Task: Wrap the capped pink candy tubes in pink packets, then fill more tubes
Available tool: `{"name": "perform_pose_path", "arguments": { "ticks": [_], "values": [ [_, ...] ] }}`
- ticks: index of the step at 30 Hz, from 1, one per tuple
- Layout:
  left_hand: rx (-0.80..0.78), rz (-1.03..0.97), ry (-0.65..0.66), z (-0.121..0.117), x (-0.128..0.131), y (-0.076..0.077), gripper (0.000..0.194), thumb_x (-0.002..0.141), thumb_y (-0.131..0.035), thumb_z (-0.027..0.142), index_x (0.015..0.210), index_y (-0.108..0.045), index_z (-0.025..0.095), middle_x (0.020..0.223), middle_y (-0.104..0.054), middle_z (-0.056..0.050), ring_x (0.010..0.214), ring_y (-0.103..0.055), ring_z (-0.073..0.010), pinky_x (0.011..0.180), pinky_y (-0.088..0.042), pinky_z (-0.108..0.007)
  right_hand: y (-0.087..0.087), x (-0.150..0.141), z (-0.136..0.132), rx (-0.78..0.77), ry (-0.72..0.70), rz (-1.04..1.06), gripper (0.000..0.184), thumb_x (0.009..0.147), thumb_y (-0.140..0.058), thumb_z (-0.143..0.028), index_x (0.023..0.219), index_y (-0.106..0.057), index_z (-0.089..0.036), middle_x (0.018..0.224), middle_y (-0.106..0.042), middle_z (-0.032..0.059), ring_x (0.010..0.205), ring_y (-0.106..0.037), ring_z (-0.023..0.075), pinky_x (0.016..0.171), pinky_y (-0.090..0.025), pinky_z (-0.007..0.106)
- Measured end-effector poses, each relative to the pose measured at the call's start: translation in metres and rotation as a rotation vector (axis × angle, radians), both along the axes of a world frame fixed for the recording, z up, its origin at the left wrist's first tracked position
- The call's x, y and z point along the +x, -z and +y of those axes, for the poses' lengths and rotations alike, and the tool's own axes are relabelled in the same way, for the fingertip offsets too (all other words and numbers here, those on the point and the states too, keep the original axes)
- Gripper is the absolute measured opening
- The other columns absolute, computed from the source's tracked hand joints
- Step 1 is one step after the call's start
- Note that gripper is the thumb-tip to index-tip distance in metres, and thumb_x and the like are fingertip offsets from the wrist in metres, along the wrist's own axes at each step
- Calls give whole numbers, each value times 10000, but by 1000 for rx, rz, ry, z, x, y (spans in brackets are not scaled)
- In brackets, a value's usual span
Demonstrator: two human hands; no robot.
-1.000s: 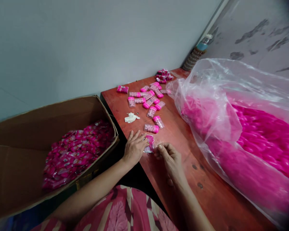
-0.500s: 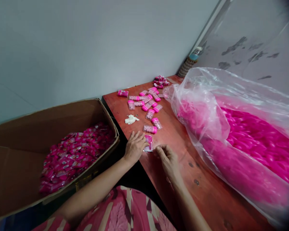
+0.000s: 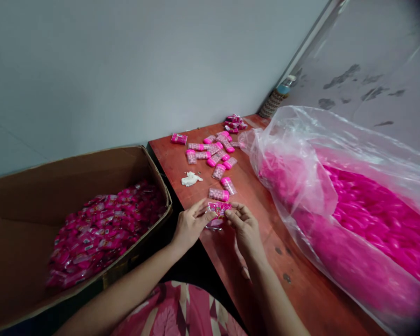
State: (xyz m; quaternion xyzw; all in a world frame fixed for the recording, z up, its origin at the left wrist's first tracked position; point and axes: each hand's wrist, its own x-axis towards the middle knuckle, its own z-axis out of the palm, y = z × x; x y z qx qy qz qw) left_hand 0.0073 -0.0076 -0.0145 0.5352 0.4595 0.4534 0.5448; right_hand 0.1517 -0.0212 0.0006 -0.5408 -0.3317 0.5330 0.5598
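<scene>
My left hand (image 3: 191, 223) and my right hand (image 3: 243, 225) meet over the near edge of the red wooden table (image 3: 262, 242). Both pinch a small pink candy packet (image 3: 217, 210) between them, one hand at each end. Just beyond the packet lie clear tubes with pink caps (image 3: 219, 193), filled with small pink sweets, and several more tubes (image 3: 213, 151) are scattered farther back. A second loose pink packet (image 3: 179, 138) lies near the table's far left corner.
A cardboard box (image 3: 91, 161) at my left holds a heap of pink packets (image 3: 101, 233). A large clear plastic bag (image 3: 353, 205) of pink caps fills the table's right side. A crumpled white scrap (image 3: 191, 178) lies on the table. A bottle (image 3: 276, 95) stands in the far corner.
The packet lay on the table under my left fingers; now both hands hold it lifted between them. My right hand has closed in on it from the right.
</scene>
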Motion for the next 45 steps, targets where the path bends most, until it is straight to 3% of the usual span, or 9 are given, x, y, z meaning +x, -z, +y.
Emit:
{"name": "perform_pose_path", "arguments": {
  "ticks": [4, 16, 20, 26, 30, 34, 37, 42, 45],
  "values": [
    [-342, -271, 135, 1, -4, 0, 308, 697, -633, 394, 770, -702, 102, 724, -687, -65, 697, -642, -207, 707, -514, -332, 0, 0, 6, -26, -163, -88, 221, 689, -669, -287, 848, -560, -179, 623, -578, -37, 517, -491, 88, 507, -375, 198],
    [-600, -637, -118, 11, -15, -6, 213, 657, -700, 288, 720, -582, 122, 642, -612, -18, 560, -599, -117, 570, -544, -281, 6, -8, 68, 309, -305, -1257, 257, 849, -426, -247, 1006, -619, -183, 1089, -589, 121, 1002, -529, 246, 876, -395, 391],
    [-618, -660, -148, 13, -19, -6, 225, 641, -716, 270, 721, -552, 136, 618, -572, 18, 533, -568, -86, 560, -550, -267, 6, 16, 73, 460, -539, -1056, 223, 843, -455, -258, 958, -645, -235, 1074, -622, 52, 1088, -495, 222, 958, -353, 412],
    [-507, -550, -151, 7, -8, -6, 248, 656, -694, 323, 729, -557, 130, 668, -598, 3, 567, -578, -95, 558, -537, -252, -12, 25, 34, 143, -189, -636, 281, 783, -551, -379, 1011, -615, -227, 951, -654, 57, 837, -591, 214, 721, -468, 349],
    [-503, -493, -66, 1, 0, -10, 268, 674, -669, 361, 790, -610, 126, 744, -640, -35, 623, -612, -127, 582, -529, -258, -8, 1, 11, -15, -240, -177, 315, 710, -648, -357, 973, -581, -198, 752, -635, 18, 616, -566, 143, 549, -443, 247],
    [-542, -430, 33, -2, -2, -11, 297, 661, -676, 374, 786, -666, 105, 744, -652, -68, 636, -618, -142, 591, -531, -262, -4, -6, 8, -29, -260, -107, 228, 700, -655, -353, 837, -606, -177, 707, -621, 3, 597, -554, 125, 562, -427, 236],
    [-547, -400, 13, 0, -6, -9, 266, 649, -692, 353, 696, -672, 92, 686, -656, -73, 621, -620, -141, 605, -530, -256, -9, 1, 18, 19, -308, -369, 242, 739, -592, -418, 758, -608, -177, 651, -607, 3, 554, -539, 135, 513, -394, 235],
    [-604, -451, -119, 5, -10, -6, 228, 578, -755, 288, 597, -640, 92, 610, -645, -45, 564, -607, -121, 572, -522, -234, -14, 0, 51, -29, -87, -1380, 397, 775, -499, -515, 888, -598, -148, 732, -648, 131, 619, -598, 240, 528, -367, 297],
    [-678, -553, -194, 8, -12, -6, 195, 574, -763, 232, 627, -631, 98, 630, -642, -29, 553, -600, -114, 550, -533, -247, -8, -4, 70, -129, -150, -1645, 429, 746, -530, -529, 890, -592, -129, 775, -651, 192, 641, -616, 265, 522, -368, 302]
  ]
}}
